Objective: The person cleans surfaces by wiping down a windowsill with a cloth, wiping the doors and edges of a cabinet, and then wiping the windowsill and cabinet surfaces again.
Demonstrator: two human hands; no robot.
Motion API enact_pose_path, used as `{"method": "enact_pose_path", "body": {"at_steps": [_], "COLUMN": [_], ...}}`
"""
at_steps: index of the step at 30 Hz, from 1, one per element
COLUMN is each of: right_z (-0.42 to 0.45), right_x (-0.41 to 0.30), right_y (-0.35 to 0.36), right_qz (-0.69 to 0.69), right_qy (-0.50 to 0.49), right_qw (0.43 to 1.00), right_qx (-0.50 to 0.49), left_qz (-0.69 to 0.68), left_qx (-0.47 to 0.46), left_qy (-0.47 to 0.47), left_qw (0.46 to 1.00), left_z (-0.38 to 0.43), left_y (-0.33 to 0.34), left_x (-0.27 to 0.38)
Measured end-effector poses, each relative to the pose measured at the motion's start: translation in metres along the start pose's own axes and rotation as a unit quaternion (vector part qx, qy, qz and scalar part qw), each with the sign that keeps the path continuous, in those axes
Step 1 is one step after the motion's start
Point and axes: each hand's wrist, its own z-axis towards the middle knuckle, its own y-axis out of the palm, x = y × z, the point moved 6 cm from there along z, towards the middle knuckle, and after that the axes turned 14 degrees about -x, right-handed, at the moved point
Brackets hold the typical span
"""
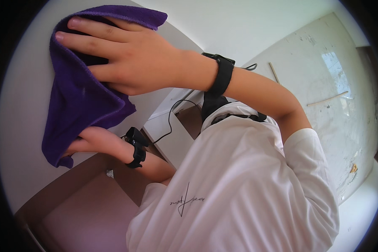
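Note:
A purple cloth point(78, 100) with a fuzzy edge hangs in folds at the left, in front of a pale smooth surface point(25, 104). My right hand point(123, 53) reaches across to its upper part. Two fingers lie spread along the cloth's upper fold, while the tips of the lower fingers disappear behind a fold. Lower down, my left hand point(88, 140) holds the cloth's bottom part, most of its fingers hidden by the fabric. Black straps circle both wrists: the right strap point(222, 75) and the left one, which carries a small black device point(137, 137).
A thin black cable point(170, 119) loops between the arms, near a white panel point(163, 141). Below the left arm is a brown-edged recess point(91, 201). Thin sticks point(327, 98) and debris lie on the marked, glossy floor point(302, 72) at the right.

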Motion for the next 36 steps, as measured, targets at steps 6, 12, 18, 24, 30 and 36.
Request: {"method": "enact_pose_path", "body": {"at_steps": [6, 12, 18, 24, 30, 36], "right_z": [-0.055, -0.052, 0.013, -0.059, -0.105, 0.0], "right_x": [0.004, 0.012, -0.015, -0.009, 0.012, -0.015], "right_y": [0.022, 0.004, -0.006, 0.036, 0.043, 0.013], "right_qz": [0.034, 0.011, 0.035, 0.046, 0.024, 0.037], "right_qy": [0.01, 0.023, 0.018, 0.004, 0.038, -0.007], "right_qw": [0.981, 0.974, 0.999, 0.995, 0.972, 0.994], "right_qx": [-0.19, -0.226, 0.017, -0.092, -0.229, -0.104], "left_qz": [0.079, 0.086, 0.096, 0.083, 0.16, 0.176], "left_qx": [-0.023, -0.143, -0.057, -0.09, -0.114, 0.015], "left_qy": [0.012, -0.045, -0.115, -0.041, -0.024, -0.089], "left_qw": [0.997, 0.985, 0.987, 0.992, 0.98, 0.98], "left_z": [-0.033, -0.061, -0.005, -0.051, -0.095, -0.022], "left_y": [0.01, 0.037, 0.02, 0.048, 0.052, -0.016], "left_x": [-0.014, -0.028, 0.003, -0.015, -0.048, -0.045]}}
